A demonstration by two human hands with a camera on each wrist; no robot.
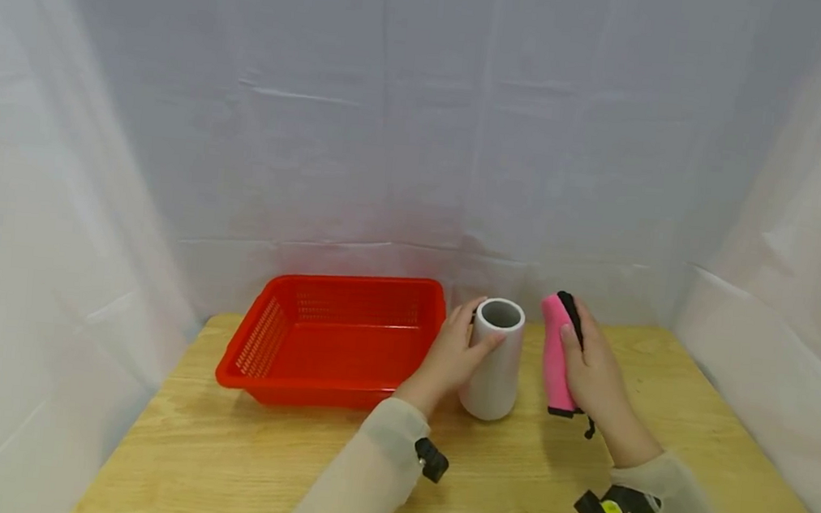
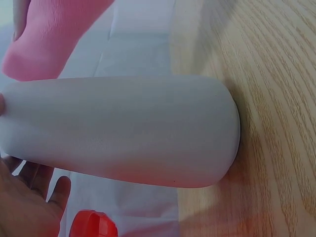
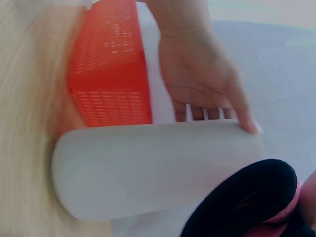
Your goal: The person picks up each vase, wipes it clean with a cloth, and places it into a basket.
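White cup (image 1: 495, 360) stands upright on the table (image 1: 232, 453) in the head view, just right of the red basket (image 1: 333, 339). My left hand (image 1: 455, 350) curls round its side, thumb at the rim. My right hand (image 1: 594, 370) grips a pink sleeve (image 1: 556, 355) with black trim, held upright just right of the cup.

From the left wrist, the cup (image 2: 123, 128) fills the frame, base on the wood, the pink sleeve (image 2: 49, 34) beyond.

From the right wrist, fingers (image 3: 207, 94) wrap the cup (image 3: 153, 163). The sleeve seems not yet on the cup; nothing lies in the basket (image 3: 111, 74).
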